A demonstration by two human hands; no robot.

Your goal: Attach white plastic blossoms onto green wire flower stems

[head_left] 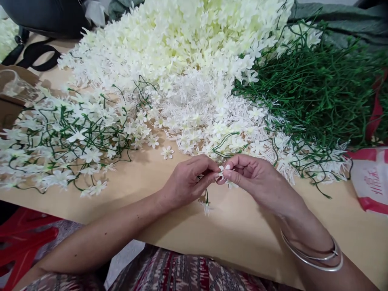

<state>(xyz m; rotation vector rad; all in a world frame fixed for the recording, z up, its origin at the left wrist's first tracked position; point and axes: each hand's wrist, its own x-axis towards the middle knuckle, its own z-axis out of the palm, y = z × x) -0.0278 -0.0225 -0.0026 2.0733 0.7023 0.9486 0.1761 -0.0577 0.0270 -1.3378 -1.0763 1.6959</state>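
My left hand (pixel 188 181) and my right hand (pixel 256 178) meet fingertip to fingertip above the wooden table (pixel 145 190). Between them they pinch a small white artificial flower (pixel 222 170). A thin green stem (pixel 207 197) hangs below my left hand, ending in another small white flower (pixel 207 208). My right wrist wears silver bangles (pixel 315 255). Just beyond my hands lies a heap of white plastic flower centres (pixel 197 105).
A big mound of cream petals (pixel 182 36) fills the back. Finished flower sprigs on green stems (pixel 60 137) lie at left, bare green stems (pixel 318 89) at right. A red and white bag (pixel 371 182) sits at the right edge, a red stool (pixel 21 242) below left.
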